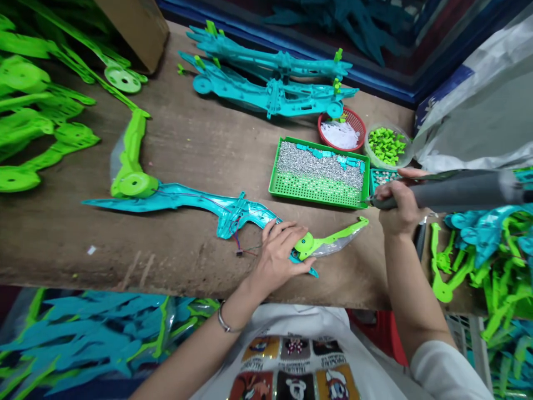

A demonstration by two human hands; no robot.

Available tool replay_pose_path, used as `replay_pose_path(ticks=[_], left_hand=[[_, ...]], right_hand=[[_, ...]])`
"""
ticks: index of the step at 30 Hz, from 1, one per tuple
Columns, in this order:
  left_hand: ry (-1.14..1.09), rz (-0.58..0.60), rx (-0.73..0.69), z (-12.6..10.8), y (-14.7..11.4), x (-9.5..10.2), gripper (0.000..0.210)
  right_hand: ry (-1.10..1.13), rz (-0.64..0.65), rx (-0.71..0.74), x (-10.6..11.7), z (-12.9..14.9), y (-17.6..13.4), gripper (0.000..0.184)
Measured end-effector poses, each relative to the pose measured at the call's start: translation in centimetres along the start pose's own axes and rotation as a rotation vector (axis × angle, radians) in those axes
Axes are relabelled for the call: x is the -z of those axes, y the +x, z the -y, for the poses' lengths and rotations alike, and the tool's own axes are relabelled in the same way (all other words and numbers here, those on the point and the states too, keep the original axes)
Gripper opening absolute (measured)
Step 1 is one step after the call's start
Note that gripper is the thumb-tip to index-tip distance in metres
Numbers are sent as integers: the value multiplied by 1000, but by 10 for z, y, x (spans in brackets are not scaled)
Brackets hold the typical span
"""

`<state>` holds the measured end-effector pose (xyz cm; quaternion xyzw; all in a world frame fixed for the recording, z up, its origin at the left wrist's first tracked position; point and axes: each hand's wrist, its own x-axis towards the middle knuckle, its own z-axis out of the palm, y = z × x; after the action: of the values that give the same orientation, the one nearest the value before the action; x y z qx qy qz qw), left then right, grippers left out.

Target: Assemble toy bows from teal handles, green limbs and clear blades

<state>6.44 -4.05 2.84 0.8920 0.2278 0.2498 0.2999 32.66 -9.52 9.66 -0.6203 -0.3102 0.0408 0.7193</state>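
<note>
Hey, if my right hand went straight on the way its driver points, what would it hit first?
Likely the green tray, at its near right corner: the grey driver in your right hand points there. The tip's height is unclear, so it might pass over.

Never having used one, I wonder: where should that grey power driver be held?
The grey power driver is probably best gripped around its thick, rounded body, from the near side, behind the narrow tip, which points left, clear of the right hand holding it.
</note>
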Motion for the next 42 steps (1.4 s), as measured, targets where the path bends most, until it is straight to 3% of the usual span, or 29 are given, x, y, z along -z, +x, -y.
replay_pose_path(ticks=[5,12,19,27,32,37,42], left_hand=[[11,-10,-11,1,-1,-1,54],[23,-1,-7,0,-1,-1,54],[12,-5,-6,0,-1,-1,54],[46,35,-14,-5,1,6,51],[139,98,-23,-33,14,18,49],[180,56,-109,-61,37,1,24],[240,-14,-123,-65,45,-17,15]], right_hand=[[-1,-43,27,26,24,-17,18],[-24,-64,-78,43,-2,-27,25],[-67,22,-79,49,-14,-27,28],[99,18,-18,40,15,-24,14],[174,81,-58,29,40,-39,13],[274,210,-90,13,55,-61,18],[295,257,-91,5,62,-72,19]])
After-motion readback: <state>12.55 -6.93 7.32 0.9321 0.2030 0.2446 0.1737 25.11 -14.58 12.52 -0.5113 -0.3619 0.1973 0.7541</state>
